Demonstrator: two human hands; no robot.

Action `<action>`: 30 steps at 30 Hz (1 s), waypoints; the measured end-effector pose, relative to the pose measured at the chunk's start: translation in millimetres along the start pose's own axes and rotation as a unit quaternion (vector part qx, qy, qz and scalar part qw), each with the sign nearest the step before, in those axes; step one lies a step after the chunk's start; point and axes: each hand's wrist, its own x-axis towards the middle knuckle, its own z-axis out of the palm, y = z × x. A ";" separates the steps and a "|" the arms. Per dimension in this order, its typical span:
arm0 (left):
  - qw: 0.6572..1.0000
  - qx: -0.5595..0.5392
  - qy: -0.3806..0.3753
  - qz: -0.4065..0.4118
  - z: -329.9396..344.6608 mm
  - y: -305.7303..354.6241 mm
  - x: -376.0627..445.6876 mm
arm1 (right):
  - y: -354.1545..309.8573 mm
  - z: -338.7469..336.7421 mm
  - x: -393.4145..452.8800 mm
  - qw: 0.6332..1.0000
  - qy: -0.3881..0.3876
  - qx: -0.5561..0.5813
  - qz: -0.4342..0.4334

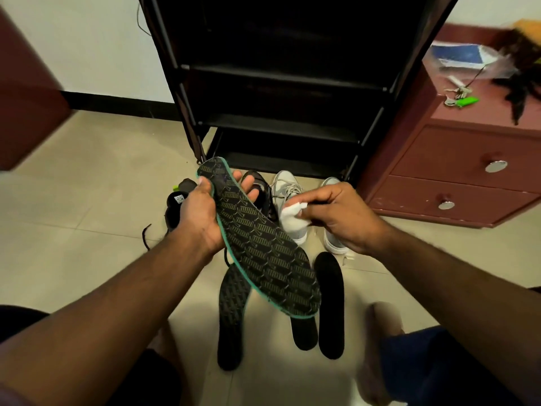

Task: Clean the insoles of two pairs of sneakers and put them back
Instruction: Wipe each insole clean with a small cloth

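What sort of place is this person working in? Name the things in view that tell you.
Probably a room in a home, perhaps a bedroom or entryway. A black shoe rack stands against the wall on a tiled floor, a maroon chest of drawers stands beside it, and white sneakers lie before the rack.

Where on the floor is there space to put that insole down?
Bare tiles lie left of the patterned insole on the floor, below the black sneakers. It is crowded between the plain black insoles and white sneakers.
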 end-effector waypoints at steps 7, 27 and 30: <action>0.998 -0.042 0.017 0.043 -1.6 11.4 0.7 | 2.5 15.5 -5.1 0.999 -0.031 0.011 0.036; 0.973 0.224 0.058 -0.014 14.4 -40.3 -22.8 | 3.0 7.6 2.6 0.992 0.101 -0.070 -0.014; 0.978 0.201 0.061 -0.008 18.5 -28.8 -24.4 | -1.6 4.1 4.4 0.984 0.089 -0.144 -0.056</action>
